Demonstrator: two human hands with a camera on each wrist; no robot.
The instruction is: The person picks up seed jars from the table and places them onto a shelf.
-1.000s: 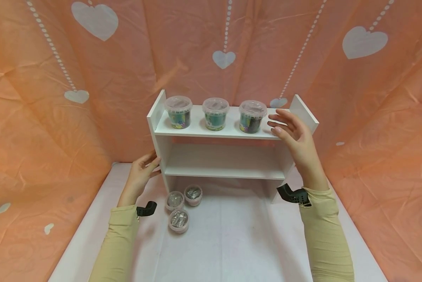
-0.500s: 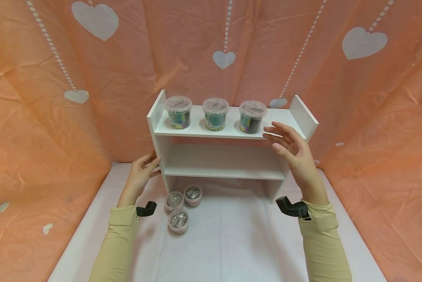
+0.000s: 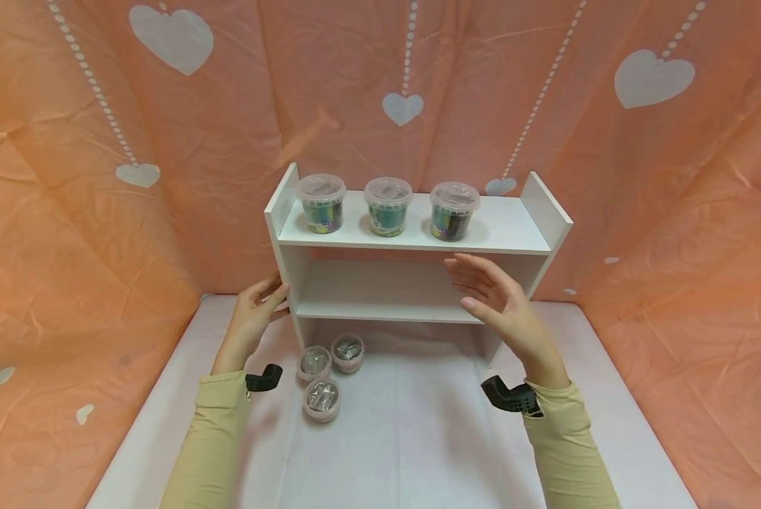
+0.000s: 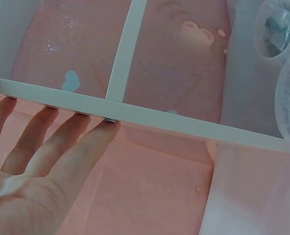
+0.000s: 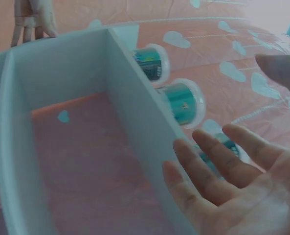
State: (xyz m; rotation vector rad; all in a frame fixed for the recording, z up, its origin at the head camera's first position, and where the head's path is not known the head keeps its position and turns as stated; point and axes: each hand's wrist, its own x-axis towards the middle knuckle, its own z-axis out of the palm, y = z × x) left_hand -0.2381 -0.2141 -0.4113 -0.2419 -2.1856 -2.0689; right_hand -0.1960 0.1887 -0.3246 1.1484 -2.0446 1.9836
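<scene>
A white two-tier shelf unit (image 3: 412, 247) stands on the table. On its top board are three clear-lidded tubs: a left tub (image 3: 322, 203), a middle tub (image 3: 388, 206) and a right tub (image 3: 453, 211), with green and dark labels. My left hand (image 3: 251, 316) rests straight fingertips against the outer face of the left side panel (image 4: 179, 125), thumb near its front edge. My right hand (image 3: 497, 304) hovers in front of the middle board, fingers spread and loosely extended, holding nothing. In the right wrist view its fingers overlap the right tub.
Three more lidded tubs stand on the white tabletop (image 3: 405, 438) by the shelf's left foot: a front tub (image 3: 322, 399), a left tub (image 3: 315, 363) and a rear tub (image 3: 348, 353). An orange curtain (image 3: 342, 85) with white hearts hangs behind and at the sides.
My right hand has come down and leftward from beside the right tub on the top board to in front of the middle board. The left hand and tubs stay where they were.
</scene>
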